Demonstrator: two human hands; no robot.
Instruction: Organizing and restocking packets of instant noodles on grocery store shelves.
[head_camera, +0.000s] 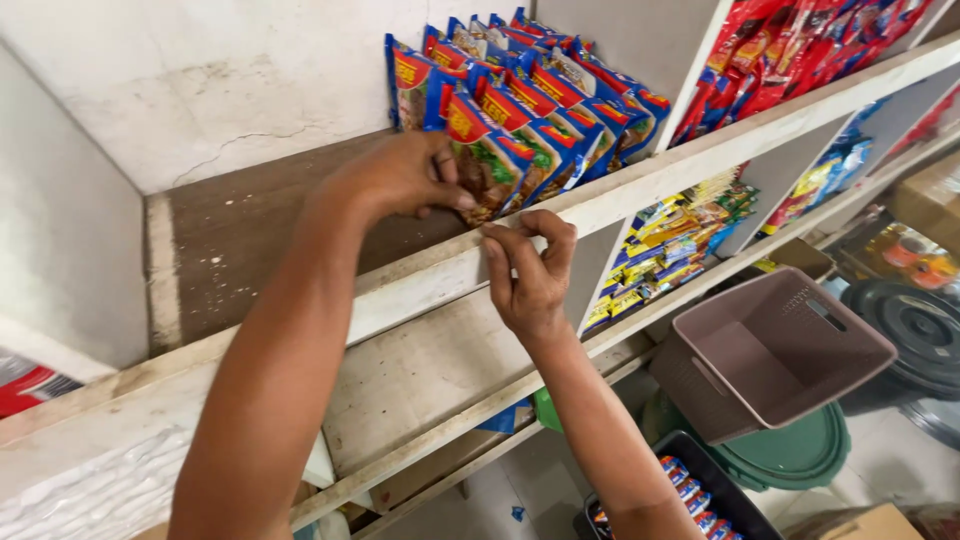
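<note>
Near the middle of the frame we see our left hand (405, 175) with its grip pinched together on the front packet (487, 160) of a row of blue and red snack packets (545, 95) standing on the wooden shelf (240, 235). Just below it our right hand (530, 275) rests against the shelf's pale front edge (420, 285), fingers curled together, clamped on nothing. At lower right an empty brown plastic basket (775, 350) sits tilted above a green lid (790, 455).
</note>
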